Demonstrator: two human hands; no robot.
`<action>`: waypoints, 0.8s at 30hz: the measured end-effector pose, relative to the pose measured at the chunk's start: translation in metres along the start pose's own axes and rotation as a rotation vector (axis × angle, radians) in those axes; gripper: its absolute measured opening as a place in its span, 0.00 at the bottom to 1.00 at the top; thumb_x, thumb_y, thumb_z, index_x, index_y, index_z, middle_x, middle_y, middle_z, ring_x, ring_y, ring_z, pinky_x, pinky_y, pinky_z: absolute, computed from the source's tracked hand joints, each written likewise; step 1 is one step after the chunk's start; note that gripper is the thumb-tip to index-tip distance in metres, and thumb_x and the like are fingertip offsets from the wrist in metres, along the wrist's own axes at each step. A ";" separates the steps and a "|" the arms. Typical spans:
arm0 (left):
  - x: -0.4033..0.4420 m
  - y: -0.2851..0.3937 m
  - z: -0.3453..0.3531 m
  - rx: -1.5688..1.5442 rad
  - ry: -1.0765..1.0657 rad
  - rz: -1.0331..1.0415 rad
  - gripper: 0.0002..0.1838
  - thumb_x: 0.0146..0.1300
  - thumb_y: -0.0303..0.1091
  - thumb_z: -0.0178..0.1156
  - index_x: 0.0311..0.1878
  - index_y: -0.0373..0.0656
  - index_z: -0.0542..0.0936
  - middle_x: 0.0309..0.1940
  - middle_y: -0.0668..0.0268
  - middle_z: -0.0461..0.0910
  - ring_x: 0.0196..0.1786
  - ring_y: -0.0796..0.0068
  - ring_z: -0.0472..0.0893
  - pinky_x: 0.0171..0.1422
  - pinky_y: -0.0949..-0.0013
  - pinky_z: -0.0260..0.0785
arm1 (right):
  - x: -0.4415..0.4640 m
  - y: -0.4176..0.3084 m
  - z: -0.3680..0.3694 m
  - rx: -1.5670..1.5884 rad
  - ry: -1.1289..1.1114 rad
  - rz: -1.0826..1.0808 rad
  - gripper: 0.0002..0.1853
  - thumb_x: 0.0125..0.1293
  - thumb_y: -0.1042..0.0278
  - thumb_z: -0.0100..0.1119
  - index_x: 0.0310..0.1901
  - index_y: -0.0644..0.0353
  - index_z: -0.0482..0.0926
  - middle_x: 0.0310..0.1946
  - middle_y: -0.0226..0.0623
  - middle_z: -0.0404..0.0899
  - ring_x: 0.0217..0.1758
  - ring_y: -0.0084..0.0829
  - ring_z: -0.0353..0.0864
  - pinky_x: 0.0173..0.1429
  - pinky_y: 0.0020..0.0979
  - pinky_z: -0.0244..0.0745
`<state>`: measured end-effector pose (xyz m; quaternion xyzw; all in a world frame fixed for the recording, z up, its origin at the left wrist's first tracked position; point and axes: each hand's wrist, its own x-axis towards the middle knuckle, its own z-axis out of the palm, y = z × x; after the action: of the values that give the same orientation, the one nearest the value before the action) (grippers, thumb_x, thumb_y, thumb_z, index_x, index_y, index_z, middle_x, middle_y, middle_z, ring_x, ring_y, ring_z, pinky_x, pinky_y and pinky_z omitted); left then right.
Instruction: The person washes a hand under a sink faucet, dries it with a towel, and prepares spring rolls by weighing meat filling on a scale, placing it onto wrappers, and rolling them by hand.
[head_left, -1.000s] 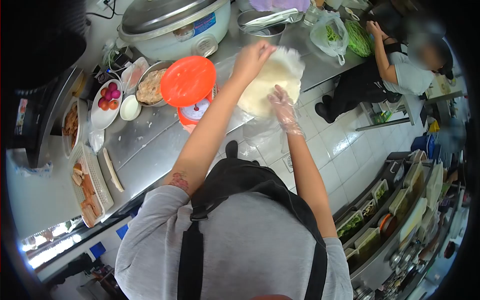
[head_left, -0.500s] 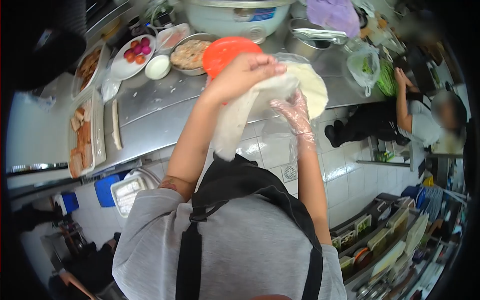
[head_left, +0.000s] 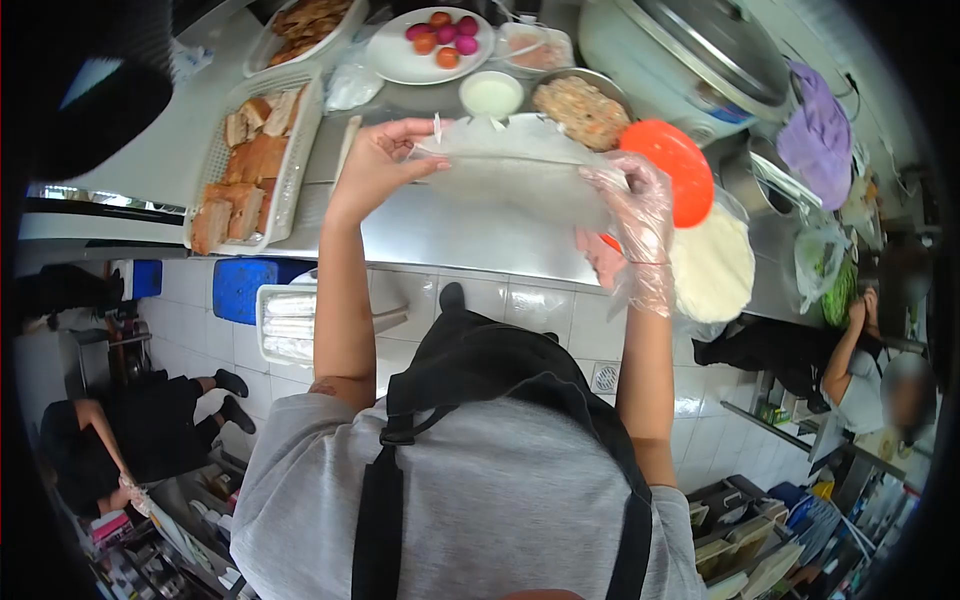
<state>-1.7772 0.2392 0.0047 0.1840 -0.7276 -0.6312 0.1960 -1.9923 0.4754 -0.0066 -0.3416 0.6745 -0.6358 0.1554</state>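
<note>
A thin whitish sheet is stretched between my two hands over the front of the steel counter. My left hand, bare, pinches the sheet's left end. At its right end my right hand, in a clear plastic glove, grips the sheet. A stack of round pale wrappers lies on plastic to the right of my gloved hand. Behind that hand is the red scale dish. Beyond the sheet are a bowl of minced filling and a small white bowl.
A white basket of meat pieces stands at the left, near a plate of purple and red balls. A large lidded pot is at the back. One person is at the right, another at the lower left.
A sheet has come away from the wrapper stack and moved left between my hands. It hung folded half a second ago and is now spread wide. The view has swung left.
</note>
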 end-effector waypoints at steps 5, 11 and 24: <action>-0.026 -0.009 -0.020 0.304 -0.203 0.031 0.17 0.50 0.15 0.64 0.44 0.41 0.87 0.38 0.64 0.86 0.41 0.73 0.85 0.50 0.69 0.77 | -0.005 0.056 0.042 -0.222 0.025 -0.063 0.05 0.54 0.79 0.68 0.33 0.60 0.83 0.31 0.35 0.83 0.34 0.28 0.80 0.40 0.30 0.75; -0.056 -0.136 -0.033 0.771 -0.218 0.084 0.15 0.46 0.18 0.62 0.37 0.46 0.87 0.36 0.61 0.82 0.43 0.57 0.80 0.49 0.62 0.75 | -0.064 0.122 0.082 -0.642 0.001 -0.134 0.06 0.49 0.74 0.73 0.30 0.57 0.85 0.34 0.39 0.84 0.40 0.42 0.82 0.50 0.39 0.76; -0.081 -0.160 -0.073 0.650 -0.162 0.132 0.07 0.47 0.19 0.61 0.26 0.45 0.83 0.42 0.66 0.80 0.52 0.61 0.78 0.61 0.58 0.68 | -0.038 0.115 0.132 -0.721 0.093 0.151 0.28 0.57 0.67 0.67 0.60 0.62 0.75 0.34 0.43 0.81 0.39 0.41 0.81 0.48 0.40 0.75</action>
<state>-1.6670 0.1970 -0.1485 0.1383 -0.9144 -0.3645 0.1090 -1.9100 0.3960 -0.1446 -0.2945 0.8847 -0.3591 0.0410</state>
